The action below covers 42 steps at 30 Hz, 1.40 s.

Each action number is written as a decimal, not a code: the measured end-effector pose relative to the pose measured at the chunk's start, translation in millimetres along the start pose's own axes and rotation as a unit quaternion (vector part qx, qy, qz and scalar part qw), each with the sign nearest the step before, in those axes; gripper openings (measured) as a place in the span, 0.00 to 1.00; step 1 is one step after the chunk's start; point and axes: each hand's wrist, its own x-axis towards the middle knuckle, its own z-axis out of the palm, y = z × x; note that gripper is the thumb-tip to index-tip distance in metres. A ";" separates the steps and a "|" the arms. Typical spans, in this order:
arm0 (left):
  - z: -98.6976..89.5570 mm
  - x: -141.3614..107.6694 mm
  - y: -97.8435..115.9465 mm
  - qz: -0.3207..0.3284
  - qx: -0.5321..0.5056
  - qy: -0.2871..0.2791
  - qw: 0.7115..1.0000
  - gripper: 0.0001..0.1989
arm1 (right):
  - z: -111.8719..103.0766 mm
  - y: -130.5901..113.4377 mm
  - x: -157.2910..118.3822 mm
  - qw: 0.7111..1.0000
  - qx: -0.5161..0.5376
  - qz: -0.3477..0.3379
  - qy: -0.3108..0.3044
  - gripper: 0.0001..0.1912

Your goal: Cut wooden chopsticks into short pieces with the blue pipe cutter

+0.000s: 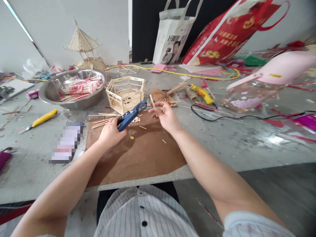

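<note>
My left hand (111, 131) is wrapped round the handle end of a blue cutter-like tool (129, 117), whose rounded head points to the upper right. Between the fingertips of my right hand (166, 115) is a thin wooden stick (152, 101), held nearly upright just right of the tool's head, not touching it. Below both hands lies a brown mat (143, 154) with small wood offcuts. Loose wooden sticks (102, 122) lie at its upper left. Behind the tool stands a six-sided wooden stick frame (125, 93).
A steel bowl (84, 104) holds wrapped sticks at the left. Nearby are a yellow knife (44, 118) and a phone (67, 141). To the right are a yellow glue gun (202, 93) with a black cord and a pink-lidded bottle (261, 82). A wooden pavilion model (82, 42) stands behind.
</note>
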 end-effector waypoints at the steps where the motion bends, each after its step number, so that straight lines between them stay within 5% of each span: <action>1: 0.8 0.1 0.0 0.007 0.006 -0.002 1.000 0.29 | 1.8 -2.0 -1.2 1.000 0.017 -0.008 0.006 0.16; 10: 4.0 -2.8 -3.2 0.033 0.017 -0.007 0.999 0.33 | 10.6 -10.5 -7.1 0.999 0.038 -0.025 -0.013 0.11; 17: 5.5 -3.9 -4.5 0.057 0.046 -0.001 0.997 0.33 | 10.2 -7.2 -6.1 0.993 0.082 -0.076 0.027 0.10; 24: 5.3 -3.5 -3.3 0.051 0.074 0.005 0.996 0.34 | 10.9 -1.1 -7.3 0.987 0.009 -0.146 0.065 0.08; 42: 5.0 -4.3 -0.4 0.070 0.067 0.009 0.995 0.33 | 15.6 -11.5 -12.6 0.988 -0.036 -0.146 0.020 0.08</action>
